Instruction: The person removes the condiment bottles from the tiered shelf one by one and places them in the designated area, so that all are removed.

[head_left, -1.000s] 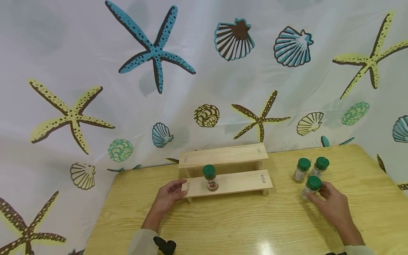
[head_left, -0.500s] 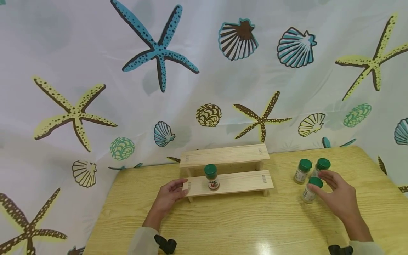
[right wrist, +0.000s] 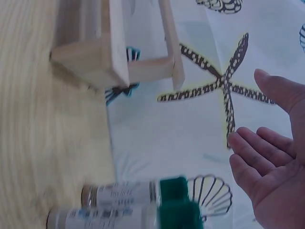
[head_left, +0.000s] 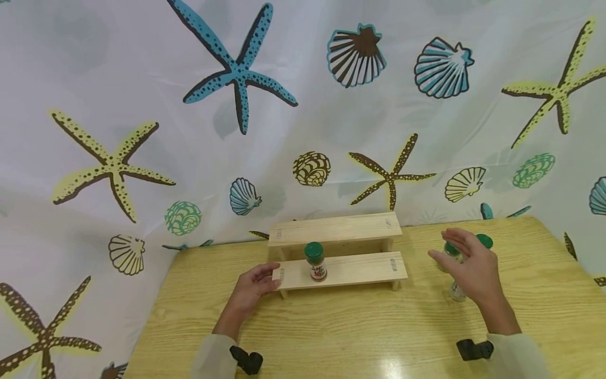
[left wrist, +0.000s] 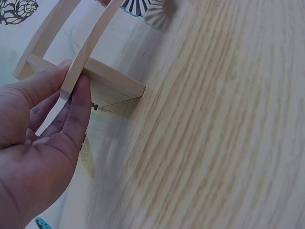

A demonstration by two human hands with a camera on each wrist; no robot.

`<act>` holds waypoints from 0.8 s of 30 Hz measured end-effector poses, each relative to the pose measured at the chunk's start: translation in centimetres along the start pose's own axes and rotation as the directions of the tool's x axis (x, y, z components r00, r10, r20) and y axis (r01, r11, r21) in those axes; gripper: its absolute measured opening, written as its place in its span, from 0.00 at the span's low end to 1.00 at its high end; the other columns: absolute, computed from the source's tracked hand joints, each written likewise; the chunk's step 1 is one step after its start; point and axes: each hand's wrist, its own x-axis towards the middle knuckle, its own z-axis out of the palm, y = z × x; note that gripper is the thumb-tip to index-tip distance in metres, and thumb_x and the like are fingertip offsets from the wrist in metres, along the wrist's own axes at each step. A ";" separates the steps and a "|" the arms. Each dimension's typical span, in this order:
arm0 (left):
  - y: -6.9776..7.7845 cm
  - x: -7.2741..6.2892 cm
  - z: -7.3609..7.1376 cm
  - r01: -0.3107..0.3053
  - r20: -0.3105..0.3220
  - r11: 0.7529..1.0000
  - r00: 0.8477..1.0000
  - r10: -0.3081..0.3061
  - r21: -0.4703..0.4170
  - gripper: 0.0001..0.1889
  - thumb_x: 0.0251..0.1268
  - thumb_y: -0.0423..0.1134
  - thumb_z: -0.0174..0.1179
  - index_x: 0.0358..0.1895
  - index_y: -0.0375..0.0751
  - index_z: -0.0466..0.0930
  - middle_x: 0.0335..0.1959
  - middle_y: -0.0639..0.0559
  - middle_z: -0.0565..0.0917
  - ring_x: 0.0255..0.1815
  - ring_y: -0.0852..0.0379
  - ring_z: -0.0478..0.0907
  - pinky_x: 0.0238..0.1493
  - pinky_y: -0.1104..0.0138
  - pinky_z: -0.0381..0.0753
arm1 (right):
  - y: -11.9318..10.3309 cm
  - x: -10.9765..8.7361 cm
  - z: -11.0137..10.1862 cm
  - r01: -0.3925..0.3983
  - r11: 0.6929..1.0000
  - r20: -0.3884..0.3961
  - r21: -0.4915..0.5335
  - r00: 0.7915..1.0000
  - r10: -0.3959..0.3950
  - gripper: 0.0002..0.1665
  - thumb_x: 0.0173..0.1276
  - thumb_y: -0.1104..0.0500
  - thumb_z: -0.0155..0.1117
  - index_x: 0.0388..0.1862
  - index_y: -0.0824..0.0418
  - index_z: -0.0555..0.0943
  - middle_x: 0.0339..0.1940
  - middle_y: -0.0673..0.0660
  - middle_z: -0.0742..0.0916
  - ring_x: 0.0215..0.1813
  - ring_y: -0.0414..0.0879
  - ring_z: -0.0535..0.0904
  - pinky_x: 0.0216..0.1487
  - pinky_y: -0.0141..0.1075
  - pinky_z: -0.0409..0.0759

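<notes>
A two-step wooden shelf rack [head_left: 360, 269] stands on the table. My left hand [head_left: 252, 291] pinches the left end of its lower step, thumb above and fingers below in the left wrist view. One spice jar [head_left: 315, 261] with a green cap stands upright on that step, near the left end. My right hand [head_left: 475, 273] hovers over the jars at the right, fingers spread and holding nothing. Behind it stand a left jar [head_left: 451, 249], a right jar [head_left: 485, 241] and a front jar [head_left: 457, 292], all partly hidden. Two jars [right wrist: 121, 193] show labels in the right wrist view.
The wood-grain table [head_left: 360, 331] extends in front of the rack. A white cloth [head_left: 303, 121] printed with starfish and shells hangs behind the table's back edge. The rack's upper step [head_left: 333, 228] lies close to that cloth.
My right hand has let go of the front spice jar, lifted and moved left and back above the jars. The left hand keeps its hold on the rack. The head view has shifted slightly.
</notes>
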 end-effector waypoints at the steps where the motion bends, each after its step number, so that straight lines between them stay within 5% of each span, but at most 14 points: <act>1: 0.0 0.0 0.0 -0.001 0.000 1.000 1.000 0.001 0.002 0.26 0.60 0.28 0.62 0.63 0.34 0.70 0.60 0.38 0.73 0.51 0.59 0.77 0.45 0.73 0.79 | -0.4 0.2 0.4 0.003 1.000 0.006 0.010 1.000 -0.003 0.36 0.62 0.49 0.67 0.64 0.64 0.69 0.60 0.62 0.79 0.63 0.47 0.75 0.61 0.53 0.71; 3: 0.0 0.0 0.0 -0.004 0.000 1.000 1.000 0.004 0.005 0.26 0.60 0.28 0.62 0.63 0.34 0.71 0.60 0.38 0.74 0.51 0.59 0.77 0.45 0.73 0.80 | -1.2 0.7 1.2 0.020 0.999 0.016 0.039 1.000 -0.021 0.35 0.62 0.50 0.68 0.63 0.64 0.70 0.59 0.63 0.80 0.62 0.57 0.74 0.62 0.53 0.70; 24: 0.1 -0.1 -0.1 -0.002 0.011 1.000 1.000 0.001 0.031 0.26 0.60 0.29 0.62 0.63 0.35 0.70 0.61 0.37 0.73 0.53 0.58 0.76 0.45 0.73 0.80 | -7.3 2.1 10.4 0.129 0.959 0.192 0.251 0.965 -0.180 0.33 0.56 0.56 0.73 0.60 0.63 0.73 0.57 0.63 0.82 0.61 0.55 0.77 0.62 0.47 0.74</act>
